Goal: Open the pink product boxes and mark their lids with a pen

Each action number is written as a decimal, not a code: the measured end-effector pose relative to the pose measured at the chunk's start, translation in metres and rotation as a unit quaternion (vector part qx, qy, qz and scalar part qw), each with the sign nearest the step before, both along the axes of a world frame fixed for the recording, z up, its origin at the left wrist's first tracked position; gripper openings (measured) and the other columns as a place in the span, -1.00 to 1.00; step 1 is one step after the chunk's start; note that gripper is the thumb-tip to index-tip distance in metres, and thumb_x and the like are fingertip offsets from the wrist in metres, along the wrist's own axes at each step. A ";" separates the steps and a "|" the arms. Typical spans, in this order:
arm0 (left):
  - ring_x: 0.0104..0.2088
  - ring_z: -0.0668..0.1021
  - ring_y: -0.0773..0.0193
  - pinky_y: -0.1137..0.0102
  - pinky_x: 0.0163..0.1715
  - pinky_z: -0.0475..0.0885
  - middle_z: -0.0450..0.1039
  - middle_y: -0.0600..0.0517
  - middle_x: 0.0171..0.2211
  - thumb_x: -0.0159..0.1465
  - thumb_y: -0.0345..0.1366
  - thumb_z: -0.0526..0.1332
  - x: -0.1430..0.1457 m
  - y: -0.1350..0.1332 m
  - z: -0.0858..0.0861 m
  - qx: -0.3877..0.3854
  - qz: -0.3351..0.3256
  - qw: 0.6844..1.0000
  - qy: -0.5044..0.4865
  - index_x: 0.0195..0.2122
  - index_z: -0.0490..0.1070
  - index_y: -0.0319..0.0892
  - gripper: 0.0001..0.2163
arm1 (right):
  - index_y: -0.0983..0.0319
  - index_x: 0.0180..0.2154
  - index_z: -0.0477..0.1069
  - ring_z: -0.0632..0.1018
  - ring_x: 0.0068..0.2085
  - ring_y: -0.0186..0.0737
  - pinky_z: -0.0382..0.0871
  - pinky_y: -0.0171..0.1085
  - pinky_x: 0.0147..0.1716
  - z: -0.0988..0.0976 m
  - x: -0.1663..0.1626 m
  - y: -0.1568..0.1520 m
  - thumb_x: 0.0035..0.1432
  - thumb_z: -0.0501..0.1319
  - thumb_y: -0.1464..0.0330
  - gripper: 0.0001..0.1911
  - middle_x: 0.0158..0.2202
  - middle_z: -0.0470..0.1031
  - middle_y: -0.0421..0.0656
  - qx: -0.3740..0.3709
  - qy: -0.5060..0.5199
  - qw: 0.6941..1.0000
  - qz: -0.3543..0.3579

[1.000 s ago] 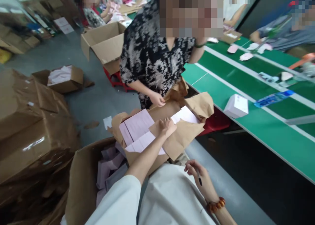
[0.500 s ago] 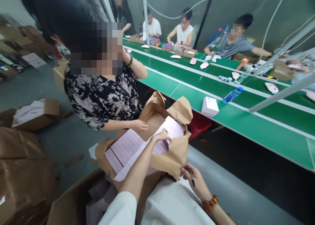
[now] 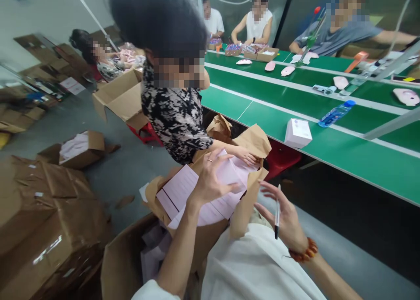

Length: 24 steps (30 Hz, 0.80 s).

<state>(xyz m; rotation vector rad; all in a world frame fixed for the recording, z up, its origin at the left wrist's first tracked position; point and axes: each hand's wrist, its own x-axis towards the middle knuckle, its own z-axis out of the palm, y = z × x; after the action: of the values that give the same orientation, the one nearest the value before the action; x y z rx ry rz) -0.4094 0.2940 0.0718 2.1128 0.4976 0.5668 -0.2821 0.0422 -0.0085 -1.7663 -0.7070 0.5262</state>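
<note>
The left hand (image 3: 209, 181) has thumb and fingers spread wide around a pale lilac cardboard carton (image 3: 229, 174), though whether it grips is unclear. This carton sits over an open brown cardboard box (image 3: 210, 236), its long axis hard to tell behind the fingers. The right hand (image 3: 289, 221) pinches a slim clear pen (image 3: 277, 217) between its fingers, long axis nearly vertical in view, black end pointing toward the wearer
</note>
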 end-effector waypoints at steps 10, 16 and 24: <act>0.56 0.40 -0.30 -0.04 0.48 0.40 0.20 -0.17 0.67 0.11 0.21 0.66 -0.047 -0.044 0.041 -0.237 -0.031 0.934 -0.264 0.48 0.41 0.13 -0.06 | 0.08 0.51 0.42 0.73 0.21 0.26 0.68 0.07 0.20 0.080 -0.016 0.013 0.01 0.67 -0.14 0.14 0.35 0.65 0.07 0.066 0.127 0.970 0.196; 0.20 0.71 -0.38 -0.09 0.23 0.63 0.73 -0.19 0.13 0.03 0.22 0.64 -0.051 -0.096 -0.001 -0.611 0.047 0.781 -0.122 0.21 0.62 -0.09 -0.20 | 0.13 -0.07 0.72 0.76 -0.27 0.13 0.74 0.00 -0.28 0.071 -0.038 -0.009 0.14 0.40 -0.40 -0.23 -0.20 0.78 -0.01 -0.019 0.333 0.942 0.035; 0.17 0.74 -0.16 0.00 0.24 0.61 0.75 -0.03 0.10 0.05 -0.19 0.60 -0.061 -0.159 -0.025 -0.643 0.206 0.713 -0.190 0.41 0.41 0.10 -0.14 | 0.12 -0.18 0.73 0.80 -0.17 0.03 0.74 -0.16 -0.25 0.067 -0.050 -0.016 0.26 0.49 -0.14 -0.53 0.04 0.82 0.02 -0.021 0.068 0.997 -0.036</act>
<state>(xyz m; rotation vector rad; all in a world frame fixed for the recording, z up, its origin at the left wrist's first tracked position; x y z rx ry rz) -0.4704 0.1353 0.0468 0.5079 0.8035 0.6008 -0.3319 0.0260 0.0590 -1.7698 -0.5385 0.6092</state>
